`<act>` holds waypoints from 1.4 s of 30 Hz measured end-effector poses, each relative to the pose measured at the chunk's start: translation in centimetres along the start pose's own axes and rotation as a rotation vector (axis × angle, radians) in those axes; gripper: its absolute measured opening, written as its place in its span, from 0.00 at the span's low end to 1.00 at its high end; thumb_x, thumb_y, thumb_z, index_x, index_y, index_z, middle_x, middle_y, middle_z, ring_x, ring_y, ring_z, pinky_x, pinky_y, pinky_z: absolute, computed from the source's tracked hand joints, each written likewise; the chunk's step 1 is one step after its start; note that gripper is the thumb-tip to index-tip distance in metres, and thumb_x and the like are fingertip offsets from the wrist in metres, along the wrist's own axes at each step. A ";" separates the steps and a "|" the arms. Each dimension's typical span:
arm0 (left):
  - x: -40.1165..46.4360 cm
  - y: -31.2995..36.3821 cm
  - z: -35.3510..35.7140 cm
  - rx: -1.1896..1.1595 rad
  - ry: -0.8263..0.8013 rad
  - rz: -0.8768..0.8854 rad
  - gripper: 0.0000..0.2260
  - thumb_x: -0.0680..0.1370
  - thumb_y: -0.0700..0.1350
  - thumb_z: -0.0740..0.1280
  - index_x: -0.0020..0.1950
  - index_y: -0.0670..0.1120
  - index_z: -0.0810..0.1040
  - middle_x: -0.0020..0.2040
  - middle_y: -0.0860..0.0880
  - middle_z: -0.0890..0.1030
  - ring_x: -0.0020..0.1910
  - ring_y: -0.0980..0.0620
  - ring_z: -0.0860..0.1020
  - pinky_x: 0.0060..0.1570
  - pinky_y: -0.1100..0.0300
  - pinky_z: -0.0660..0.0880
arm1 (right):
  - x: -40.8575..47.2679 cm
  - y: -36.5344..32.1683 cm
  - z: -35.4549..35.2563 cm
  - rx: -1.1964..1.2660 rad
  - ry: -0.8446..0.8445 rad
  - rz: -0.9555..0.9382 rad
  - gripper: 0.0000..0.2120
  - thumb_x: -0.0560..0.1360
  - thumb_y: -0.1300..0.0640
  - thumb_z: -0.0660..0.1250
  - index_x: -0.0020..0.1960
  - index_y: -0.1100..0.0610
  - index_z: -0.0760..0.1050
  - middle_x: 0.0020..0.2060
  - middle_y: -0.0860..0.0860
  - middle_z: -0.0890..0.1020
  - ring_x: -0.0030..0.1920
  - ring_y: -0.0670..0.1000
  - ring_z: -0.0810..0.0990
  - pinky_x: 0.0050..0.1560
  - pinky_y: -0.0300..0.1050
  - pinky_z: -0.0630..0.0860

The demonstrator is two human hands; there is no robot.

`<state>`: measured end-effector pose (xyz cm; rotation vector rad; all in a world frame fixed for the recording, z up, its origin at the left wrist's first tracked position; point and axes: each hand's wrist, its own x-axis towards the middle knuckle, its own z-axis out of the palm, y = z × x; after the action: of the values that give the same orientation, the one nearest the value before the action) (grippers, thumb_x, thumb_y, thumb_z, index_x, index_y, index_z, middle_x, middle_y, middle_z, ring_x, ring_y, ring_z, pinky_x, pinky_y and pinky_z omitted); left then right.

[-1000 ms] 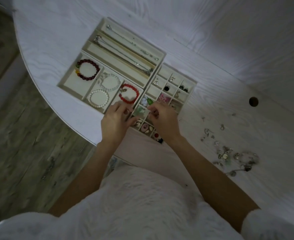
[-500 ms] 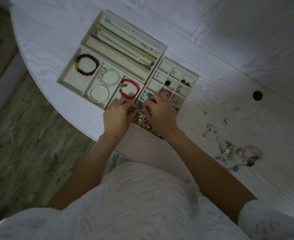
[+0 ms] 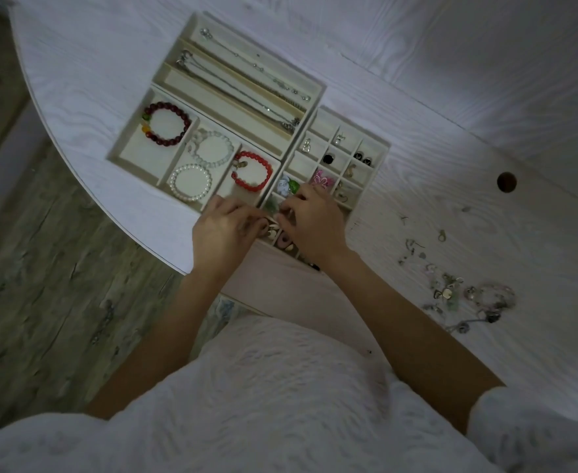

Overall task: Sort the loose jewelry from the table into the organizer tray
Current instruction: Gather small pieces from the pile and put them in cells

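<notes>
1. We see both hands closer together than a second ago: the left hand and right hand now meet over the near cells of the organizer tray, fingertips almost touching.
2. Both sets of fingers are curled inward over one small cell; we cannot tell whether they pinch a piece, since the tips hide it.
3. The green piece seen between the hands earlier is now mostly covered, so we judge one item is being seated or adjusted.
4. The loose jewelry lies unchanged on the table, well apart to the right, so much sorting remains.
5. The red bracelet sits undisturbed, just beyond the left hand.
</notes>
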<state>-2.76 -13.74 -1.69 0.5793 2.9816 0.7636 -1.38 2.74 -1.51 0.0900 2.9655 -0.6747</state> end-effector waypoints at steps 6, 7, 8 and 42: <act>0.7 -0.6 -0.2 -0.055 -0.058 -0.162 0.08 0.73 0.48 0.72 0.50 0.48 0.82 0.46 0.48 0.82 0.45 0.45 0.75 0.39 0.60 0.66 | 0.6 -1.0 -0.9 -0.003 -0.085 0.011 0.06 0.73 0.61 0.67 0.42 0.59 0.82 0.40 0.55 0.78 0.45 0.55 0.73 0.43 0.41 0.63; 0.9 -0.6 -0.3 -0.071 -0.070 -0.163 0.08 0.73 0.48 0.72 0.51 0.49 0.82 0.46 0.48 0.82 0.45 0.45 0.76 0.39 0.60 0.66 | 0.8 -1.2 -1.1 -0.028 -0.098 -0.005 0.07 0.73 0.62 0.66 0.42 0.59 0.83 0.39 0.56 0.79 0.45 0.55 0.73 0.43 0.41 0.61; 0.9 -0.5 -0.4 -0.084 -0.074 -0.168 0.08 0.73 0.48 0.73 0.51 0.49 0.82 0.46 0.49 0.83 0.45 0.45 0.76 0.40 0.60 0.66 | 0.9 -1.4 -1.3 -0.060 -0.114 -0.024 0.09 0.73 0.63 0.64 0.42 0.59 0.83 0.40 0.56 0.79 0.45 0.55 0.73 0.44 0.42 0.62; 0.2 5.7 2.3 0.042 -0.092 0.248 0.09 0.71 0.47 0.69 0.47 0.44 0.80 0.46 0.45 0.80 0.46 0.43 0.76 0.42 0.55 0.69 | -10.2 6.6 -6.5 0.015 0.209 0.154 0.08 0.75 0.58 0.62 0.48 0.55 0.80 0.39 0.50 0.80 0.41 0.52 0.76 0.45 0.46 0.66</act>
<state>-0.68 -7.99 -1.06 0.9723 2.8805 0.6662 8.75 11.11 2.63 0.4096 3.1072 -0.7077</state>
